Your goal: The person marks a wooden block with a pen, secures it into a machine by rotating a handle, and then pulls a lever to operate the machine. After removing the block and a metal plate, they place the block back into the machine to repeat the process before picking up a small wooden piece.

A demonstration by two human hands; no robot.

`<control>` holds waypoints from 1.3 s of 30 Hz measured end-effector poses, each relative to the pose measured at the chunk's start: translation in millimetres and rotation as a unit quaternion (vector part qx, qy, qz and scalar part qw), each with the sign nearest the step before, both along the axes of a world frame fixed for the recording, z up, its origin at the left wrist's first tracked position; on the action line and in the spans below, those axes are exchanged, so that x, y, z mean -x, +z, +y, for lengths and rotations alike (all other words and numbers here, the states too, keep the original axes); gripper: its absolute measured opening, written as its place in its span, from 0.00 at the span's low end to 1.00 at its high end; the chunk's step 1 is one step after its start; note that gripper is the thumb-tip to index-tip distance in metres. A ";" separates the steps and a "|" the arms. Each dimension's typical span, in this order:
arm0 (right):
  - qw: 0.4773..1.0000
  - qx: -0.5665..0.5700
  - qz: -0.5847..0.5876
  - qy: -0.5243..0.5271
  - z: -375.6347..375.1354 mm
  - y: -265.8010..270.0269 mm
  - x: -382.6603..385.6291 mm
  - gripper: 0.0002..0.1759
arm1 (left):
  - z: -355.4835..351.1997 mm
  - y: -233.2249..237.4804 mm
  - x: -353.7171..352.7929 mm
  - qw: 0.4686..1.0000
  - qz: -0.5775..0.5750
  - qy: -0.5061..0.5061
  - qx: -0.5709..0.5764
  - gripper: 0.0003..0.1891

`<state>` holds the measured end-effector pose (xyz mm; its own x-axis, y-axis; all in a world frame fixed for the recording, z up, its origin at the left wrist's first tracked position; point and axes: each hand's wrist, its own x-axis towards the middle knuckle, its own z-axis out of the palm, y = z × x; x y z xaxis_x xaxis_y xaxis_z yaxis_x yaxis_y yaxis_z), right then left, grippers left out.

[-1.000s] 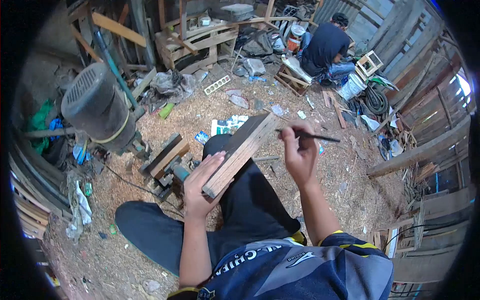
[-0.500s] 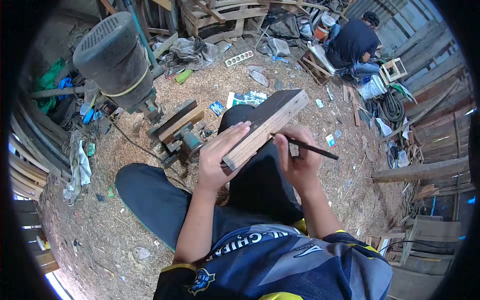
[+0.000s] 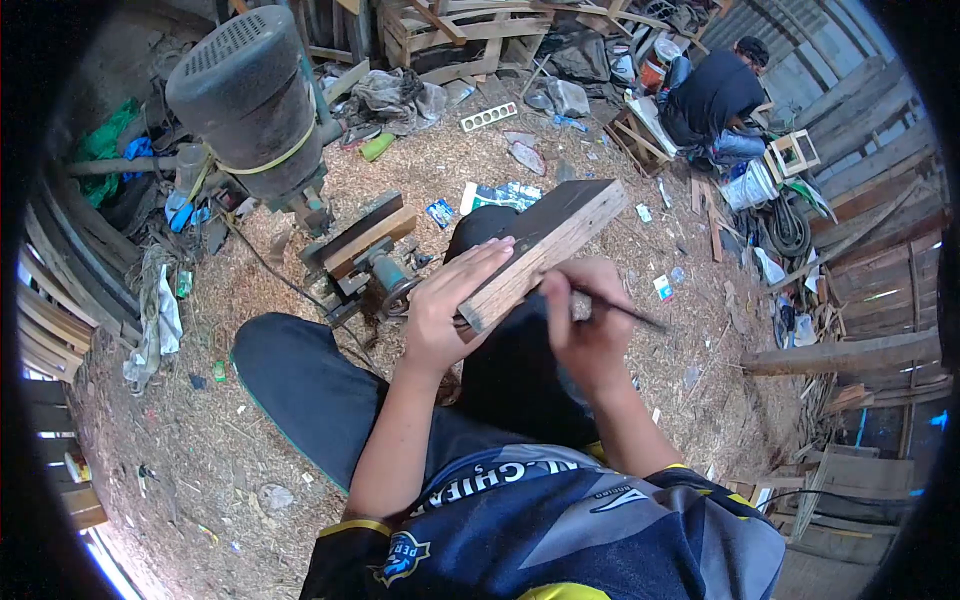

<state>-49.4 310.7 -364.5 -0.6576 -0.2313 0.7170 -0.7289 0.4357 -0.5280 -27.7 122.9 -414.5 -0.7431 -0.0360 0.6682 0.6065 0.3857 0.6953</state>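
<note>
A thick wooden block, dark on its upper face and pale brown along its side, lies tilted over my lap. My left hand is wrapped round its near left end, fingers on the dark face. Beside the pale side, my right hand grips a thin dark pencil-like stick. The stick's rear end points right; its tip is hidden by my fingers near the block's side.
A drill-press-like machine with a vise stands at the upper left. A co-worker crouches at the upper right beside a white bucket. Wood shavings cover the floor. A power strip lies farther off.
The view has shifted slightly, with the block now a little farther right. My right hand has turned, and the stick's tip is no longer visible.
</note>
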 end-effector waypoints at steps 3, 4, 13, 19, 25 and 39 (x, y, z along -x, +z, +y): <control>0.996 -0.048 0.005 0.077 -3.9 10.0 -7.5 0.10 | 0.8 -0.2 -0.4 1.000 0.005 -0.003 -0.007 0.27; 0.990 -0.071 0.021 0.121 -7.6 13.4 -15.0 0.10 | -0.4 0.8 -0.5 1.000 0.002 -0.006 -0.009 0.27; 0.994 -0.060 0.020 0.092 -16.5 10.0 -23.5 0.10 | -3.0 -1.0 -2.2 1.000 -0.001 -0.013 -0.017 0.30; 0.989 -0.085 0.014 0.116 -23.3 14.5 -33.9 0.09 | -3.3 -2.5 -2.6 0.999 0.001 -0.017 -0.032 0.32; 0.992 -0.068 0.026 0.103 -22.7 10.6 -29.8 0.12 | -4.9 -3.0 -3.6 0.999 -0.007 -0.020 -0.028 0.32; 0.989 -0.080 0.020 0.119 -19.9 10.5 -25.6 0.10 | -9.0 -1.9 -3.5 0.999 0.006 -0.037 -0.039 0.31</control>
